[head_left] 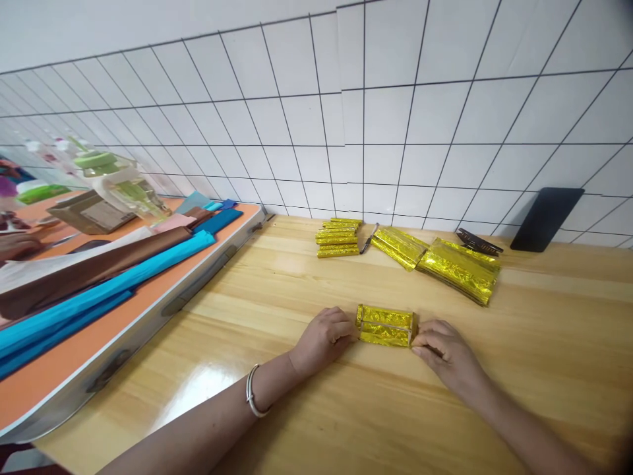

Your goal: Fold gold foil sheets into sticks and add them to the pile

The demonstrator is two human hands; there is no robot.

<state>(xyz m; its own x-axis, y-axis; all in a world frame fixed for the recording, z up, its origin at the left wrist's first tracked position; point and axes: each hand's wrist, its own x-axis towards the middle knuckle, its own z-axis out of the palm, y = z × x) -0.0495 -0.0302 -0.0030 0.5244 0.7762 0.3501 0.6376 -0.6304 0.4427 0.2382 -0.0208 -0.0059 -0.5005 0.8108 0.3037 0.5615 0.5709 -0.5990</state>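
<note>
A gold foil sheet [386, 326] with folded edges and a pale lengthwise strip lies on the wooden table between my two hands. My left hand [327, 335], a bangle on its wrist, has its fingers closed at the sheet's left end. At the lower right corner, my right hand [449, 356] pinches the sheet between thumb and fingers. Beyond them are several narrow gold foil rolls [338, 241] side by side, a dark pen [368, 239], and two stacks of flat gold foil sheets [399, 247], the larger stack [461, 270] at the right.
A black phone [546, 220] leans on the white tiled wall [386, 119], near a dark hair clip [479, 242]. At left, an orange-topped table [148, 315] bears blue and brown folded material [99, 264], a cardboard box [91, 211] and a green-lidded bottle [116, 178]. Another person's hand [20, 245] shows there.
</note>
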